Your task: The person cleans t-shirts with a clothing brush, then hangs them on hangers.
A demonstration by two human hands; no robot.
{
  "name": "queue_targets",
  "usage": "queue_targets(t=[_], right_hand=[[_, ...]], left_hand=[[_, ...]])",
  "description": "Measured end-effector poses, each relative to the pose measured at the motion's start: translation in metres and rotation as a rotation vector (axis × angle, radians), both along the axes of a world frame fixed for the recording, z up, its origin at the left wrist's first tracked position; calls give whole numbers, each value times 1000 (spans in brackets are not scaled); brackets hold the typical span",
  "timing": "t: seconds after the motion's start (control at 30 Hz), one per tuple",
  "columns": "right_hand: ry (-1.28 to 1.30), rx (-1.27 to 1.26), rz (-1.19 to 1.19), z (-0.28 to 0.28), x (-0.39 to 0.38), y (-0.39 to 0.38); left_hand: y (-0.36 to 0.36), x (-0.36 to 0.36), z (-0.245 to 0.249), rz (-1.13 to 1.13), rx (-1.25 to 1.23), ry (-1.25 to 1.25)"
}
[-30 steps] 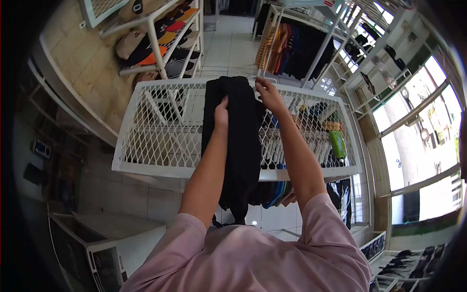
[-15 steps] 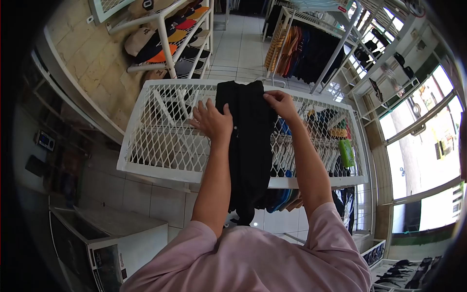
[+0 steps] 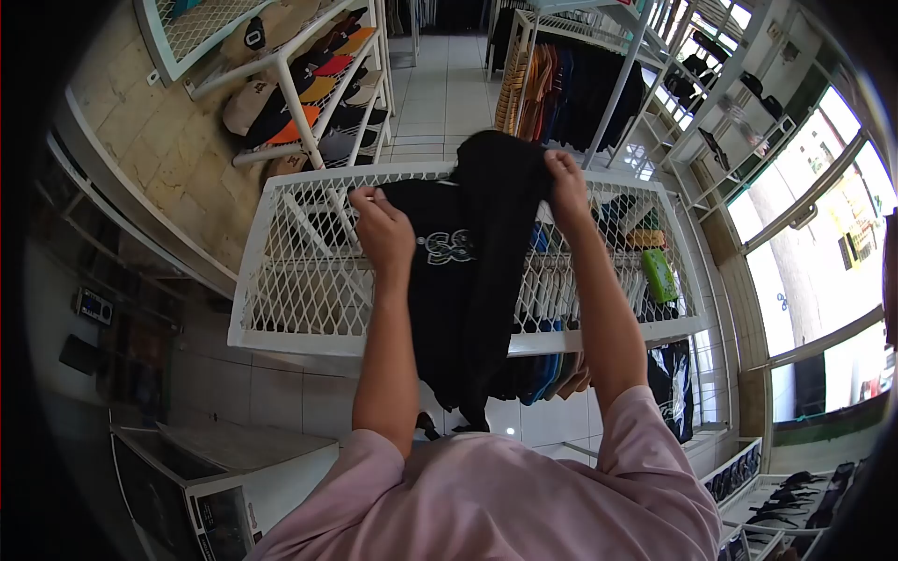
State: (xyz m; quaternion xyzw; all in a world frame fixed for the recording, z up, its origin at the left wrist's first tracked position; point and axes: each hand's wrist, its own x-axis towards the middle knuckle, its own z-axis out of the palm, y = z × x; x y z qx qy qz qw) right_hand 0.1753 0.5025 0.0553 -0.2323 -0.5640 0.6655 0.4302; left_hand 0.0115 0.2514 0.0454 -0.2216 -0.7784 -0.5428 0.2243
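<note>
Black garment (image 3: 486, 252) opening up over the worktop's (image 3: 251, 280) front and back edges!
Left grip (image 3: 562, 176) and right grip (image 3: 366, 202) each pinch its cloth.

I stand at a white mesh-topped table (image 3: 290, 346), with clothes on hangers (image 3: 552, 290) beneath the mesh. On my left, a white rack (image 3: 299, 103) of caps stands beside a tan wall (image 3: 168, 140). Ahead of me, glossy pale floor tiles (image 3: 458, 84) run back past hanging orange, blue and dark clothes (image 3: 538, 89). Bright daylight fills the large windows (image 3: 809, 229) on my right, and low white shelves (image 3: 795, 505) below them hold dark items.
</note>
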Motion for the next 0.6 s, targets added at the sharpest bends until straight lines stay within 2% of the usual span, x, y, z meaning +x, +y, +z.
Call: queue_targets(t=[0.03, 0.07, 0.13, 0.23, 0.33, 0.37, 0.4, 0.43, 0.5, 0.57, 0.6], right_hand=[[-68, -9, -38, 36, 20, -11], [-131, 108, -50, 45, 34, 6], [-396, 458, -93, 66, 63, 43], [-740, 884, -118, 120, 81, 70], [-817, 1058, -136, 127, 53, 108], [-931, 1137, -212, 119, 47, 105], [-1050, 1212, -286, 107, 37, 98], [-1174, 1278, -373, 100, 36, 93], [-964, 1276, -522, 79, 49, 54], [-768, 1046, -416, 59, 79, 10], [-701, 887, -371, 53, 101, -27]], left_hand=[[-11, -3, 16, 24, -56, -38], [-19, -12, 23, 12, 12, 5], [-42, -13, 64, 44, -105, -1], [-44, -28, 93, 14, -151, 28], [-17, -47, 103, 6, -292, 116], [-4, -55, 102, 15, -355, 158], [6, -68, 92, -6, -468, 75], [6, -77, 71, -57, -533, 113], [-14, -86, 27, -133, -656, 177], [-70, -21, 47, -335, -500, -148], [-101, 9, 49, -424, -427, -217]])
